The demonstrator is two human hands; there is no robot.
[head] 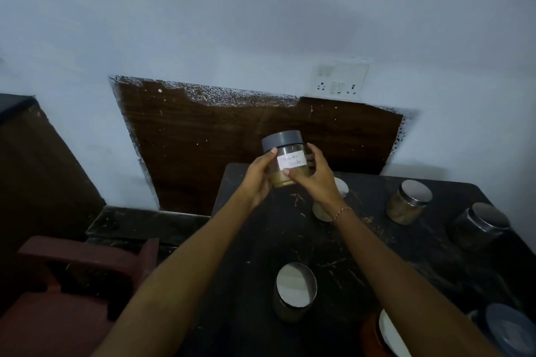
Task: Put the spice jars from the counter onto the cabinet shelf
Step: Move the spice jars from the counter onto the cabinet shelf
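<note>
Forearms: both reached from 6 o'clock up toward the middle, nearest the lens, meeting around one raised jar.
Counter (261, 240): dark, scratched top filling the 4 o'clock quarter; six more jars stood on it, by my count, none yet shelved.
Cabinet shelf: not in view, so the goal's direction could not be told.
Left hand (259, 180): curled partway, thumb on the glass front, palm along the jar's 9 o'clock side.
Right hand (311, 175): curled partway, thumb under the label, fingers wrapped behind at 3 o'clock.
Held jar (285, 158): grey-lidded, white-labelled, tan powder low inside, lifted clear of the counter, tilted slightly.
Steel-lidded jar (294, 290): standing at 5 o'clock, well apart from the hands.
Advice: likely best to keep it upright, grip the glass rather than the lid, and carry it with both hands.
</note>
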